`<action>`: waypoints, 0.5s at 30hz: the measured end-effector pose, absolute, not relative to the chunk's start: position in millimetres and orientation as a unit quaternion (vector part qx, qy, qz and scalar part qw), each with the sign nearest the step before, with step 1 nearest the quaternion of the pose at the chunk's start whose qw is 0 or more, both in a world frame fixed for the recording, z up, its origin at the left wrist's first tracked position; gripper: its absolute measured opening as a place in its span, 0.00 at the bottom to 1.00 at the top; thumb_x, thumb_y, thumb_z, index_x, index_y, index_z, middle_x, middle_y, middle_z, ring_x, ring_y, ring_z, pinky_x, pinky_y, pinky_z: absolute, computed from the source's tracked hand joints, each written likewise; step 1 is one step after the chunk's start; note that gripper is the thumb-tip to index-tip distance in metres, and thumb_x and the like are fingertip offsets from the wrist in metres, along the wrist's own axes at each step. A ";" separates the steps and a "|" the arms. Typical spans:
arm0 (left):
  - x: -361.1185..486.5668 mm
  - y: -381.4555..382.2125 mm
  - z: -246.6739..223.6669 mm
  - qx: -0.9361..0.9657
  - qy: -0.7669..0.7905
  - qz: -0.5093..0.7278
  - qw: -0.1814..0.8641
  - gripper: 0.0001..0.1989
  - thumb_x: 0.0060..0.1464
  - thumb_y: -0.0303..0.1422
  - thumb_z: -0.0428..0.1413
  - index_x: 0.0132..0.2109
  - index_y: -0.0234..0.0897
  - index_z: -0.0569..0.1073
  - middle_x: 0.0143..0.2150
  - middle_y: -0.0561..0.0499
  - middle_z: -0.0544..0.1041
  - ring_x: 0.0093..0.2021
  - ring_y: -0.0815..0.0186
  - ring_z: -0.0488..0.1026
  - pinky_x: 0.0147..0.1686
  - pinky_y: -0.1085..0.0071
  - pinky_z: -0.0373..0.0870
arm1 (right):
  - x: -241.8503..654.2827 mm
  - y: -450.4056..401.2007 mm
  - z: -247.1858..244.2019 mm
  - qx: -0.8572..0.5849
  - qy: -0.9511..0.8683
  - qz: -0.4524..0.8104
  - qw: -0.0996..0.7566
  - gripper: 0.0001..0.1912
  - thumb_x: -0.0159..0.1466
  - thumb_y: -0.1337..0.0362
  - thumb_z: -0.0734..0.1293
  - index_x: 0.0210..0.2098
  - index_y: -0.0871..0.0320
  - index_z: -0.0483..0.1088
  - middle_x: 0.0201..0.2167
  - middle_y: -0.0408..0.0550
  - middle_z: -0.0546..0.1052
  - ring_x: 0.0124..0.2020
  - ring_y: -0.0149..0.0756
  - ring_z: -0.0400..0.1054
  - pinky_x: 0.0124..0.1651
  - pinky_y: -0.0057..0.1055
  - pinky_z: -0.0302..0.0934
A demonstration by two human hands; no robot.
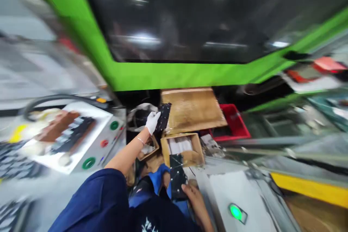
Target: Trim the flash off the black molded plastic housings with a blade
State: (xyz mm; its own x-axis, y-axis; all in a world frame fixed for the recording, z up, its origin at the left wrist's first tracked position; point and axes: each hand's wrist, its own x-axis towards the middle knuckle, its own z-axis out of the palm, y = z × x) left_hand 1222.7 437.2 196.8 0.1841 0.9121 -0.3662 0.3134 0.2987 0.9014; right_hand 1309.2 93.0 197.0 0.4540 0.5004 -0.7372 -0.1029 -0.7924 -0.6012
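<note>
My left hand (152, 121), in a white glove, is closed on a dark perforated part (164, 116), held out over the left edge of a flat cardboard sheet (193, 110). Nearer my body, my bare right hand (192, 193) grips the lower right edge of a black rectangular plate (177, 174) dotted with small light spots. The plate's upper end overlaps an open cardboard box (200, 148) that holds white items. A smaller box (153, 148) lies below my left hand.
A green machine frame (176, 76) with a dark window spans the front. Behind the box is a red bin (239, 125). Control panels with a green button (88, 163) and a lit green button (235, 211) flank me.
</note>
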 end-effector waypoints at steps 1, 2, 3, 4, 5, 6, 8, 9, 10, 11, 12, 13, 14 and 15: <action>1186.7 437.2 205.9 0.525 0.611 0.279 0.522 0.14 0.63 0.39 0.53 0.51 0.35 0.73 0.51 0.45 0.75 0.47 0.60 0.74 0.46 0.59 0.74 | 1311.2 101.1 199.3 -0.792 -0.128 0.517 0.298 0.27 0.45 0.34 0.65 0.21 0.52 0.65 0.13 0.40 0.60 0.14 0.31 0.54 0.19 0.31 0.50; 1148.7 437.1 217.7 0.523 0.639 0.290 0.483 0.13 0.62 0.38 0.54 0.49 0.36 0.74 0.49 0.45 0.76 0.45 0.62 0.74 0.45 0.59 0.74 | 1312.5 109.9 201.3 -0.785 -0.127 0.525 0.304 0.26 0.44 0.35 0.67 0.20 0.52 0.65 0.12 0.38 0.57 0.13 0.28 0.50 0.18 0.29 0.46; 1109.5 436.8 232.1 0.523 0.665 0.300 0.442 0.12 0.61 0.38 0.56 0.46 0.34 0.74 0.46 0.46 0.76 0.44 0.62 0.75 0.45 0.59 0.73 | 1312.9 119.0 203.4 -0.777 -0.124 0.532 0.313 0.26 0.43 0.37 0.69 0.20 0.53 0.65 0.12 0.37 0.56 0.12 0.26 0.47 0.17 0.28 0.43; 1070.2 436.6 248.2 0.519 0.692 0.307 0.397 0.10 0.59 0.38 0.57 0.41 0.35 0.74 0.42 0.48 0.78 0.43 0.61 0.74 0.46 0.61 0.72 | 1312.3 128.0 205.7 -0.771 -0.122 0.537 0.321 0.25 0.42 0.38 0.71 0.20 0.54 0.65 0.12 0.36 0.56 0.12 0.24 0.46 0.16 0.26 0.41; 1032.0 436.9 265.1 0.518 0.715 0.310 0.353 0.10 0.58 0.39 0.57 0.38 0.36 0.74 0.38 0.49 0.78 0.43 0.60 0.74 0.48 0.63 0.70 | 1310.7 136.6 208.1 -0.765 -0.123 0.541 0.327 0.25 0.41 0.39 0.72 0.20 0.54 0.65 0.12 0.35 0.56 0.12 0.23 0.47 0.16 0.25 0.40; 996.0 438.1 281.7 0.515 0.739 0.309 0.306 0.10 0.58 0.40 0.57 0.36 0.37 0.73 0.37 0.49 0.78 0.44 0.58 0.74 0.49 0.63 0.68 | 1308.3 144.6 210.6 -0.762 -0.121 0.542 0.333 0.25 0.39 0.41 0.72 0.19 0.55 0.65 0.13 0.35 0.57 0.12 0.22 0.47 0.16 0.24 0.39; 934.8 445.1 309.1 0.505 0.780 0.293 0.224 0.10 0.58 0.40 0.55 0.38 0.37 0.71 0.39 0.47 0.77 0.48 0.54 0.72 0.52 0.59 0.66 | 1302.0 158.2 215.3 -0.761 -0.116 0.540 0.340 0.25 0.37 0.42 0.73 0.19 0.55 0.64 0.12 0.34 0.56 0.12 0.21 0.46 0.16 0.23 0.37; 910.9 450.8 318.3 0.505 0.793 0.278 0.195 0.10 0.58 0.40 0.54 0.38 0.38 0.70 0.41 0.46 0.77 0.49 0.52 0.72 0.52 0.57 0.65 | 1298.5 163.8 217.3 -0.761 -0.116 0.540 0.342 0.26 0.36 0.43 0.74 0.19 0.55 0.63 0.12 0.33 0.56 0.12 0.21 0.45 0.17 0.22 0.36; 891.7 457.7 324.0 0.505 0.805 0.257 0.176 0.10 0.58 0.40 0.54 0.38 0.37 0.69 0.41 0.44 0.77 0.50 0.50 0.72 0.51 0.55 0.65 | 1294.9 168.8 219.0 -0.760 -0.119 0.539 0.344 0.26 0.35 0.43 0.74 0.19 0.56 0.63 0.12 0.33 0.56 0.12 0.20 0.45 0.17 0.22 0.36; 877.0 465.1 326.1 0.509 0.812 0.234 0.165 0.10 0.58 0.40 0.54 0.37 0.36 0.69 0.41 0.42 0.77 0.50 0.48 0.72 0.51 0.54 0.65 | 1291.4 173.2 220.5 -0.759 -0.125 0.538 0.344 0.26 0.35 0.42 0.74 0.19 0.56 0.63 0.12 0.34 0.58 0.12 0.20 0.45 0.16 0.22 0.35; 866.1 472.5 324.9 0.516 0.815 0.209 0.162 0.11 0.58 0.39 0.53 0.36 0.35 0.69 0.41 0.40 0.77 0.49 0.47 0.73 0.50 0.53 0.65 | 1288.0 176.9 221.9 -0.757 -0.133 0.540 0.342 0.27 0.35 0.42 0.74 0.19 0.56 0.64 0.13 0.34 0.59 0.11 0.20 0.45 0.16 0.22 0.35; 858.3 479.4 321.2 0.526 0.814 0.186 0.163 0.11 0.58 0.39 0.53 0.35 0.34 0.69 0.41 0.39 0.77 0.49 0.46 0.73 0.50 0.53 0.65 | 1284.6 180.0 223.3 -0.756 -0.143 0.541 0.340 0.27 0.36 0.42 0.73 0.20 0.56 0.65 0.13 0.35 0.61 0.11 0.20 0.45 0.16 0.22 0.35; 852.7 485.5 315.5 0.538 0.810 0.165 0.164 0.13 0.59 0.40 0.52 0.35 0.33 0.69 0.41 0.38 0.77 0.50 0.46 0.73 0.51 0.52 0.64 | 1281.4 182.4 224.9 -0.757 -0.156 0.538 0.338 0.27 0.37 0.41 0.73 0.21 0.57 0.65 0.14 0.36 0.63 0.11 0.20 0.46 0.16 0.22 0.35; 848.7 490.6 308.8 0.549 0.805 0.148 0.167 0.14 0.60 0.40 0.51 0.35 0.32 0.69 0.42 0.37 0.77 0.51 0.45 0.73 0.52 0.52 0.63 | 1278.2 184.3 226.6 -0.759 -0.169 0.532 0.336 0.26 0.38 0.41 0.72 0.21 0.56 0.66 0.15 0.37 0.64 0.11 0.20 0.46 0.16 0.23 0.36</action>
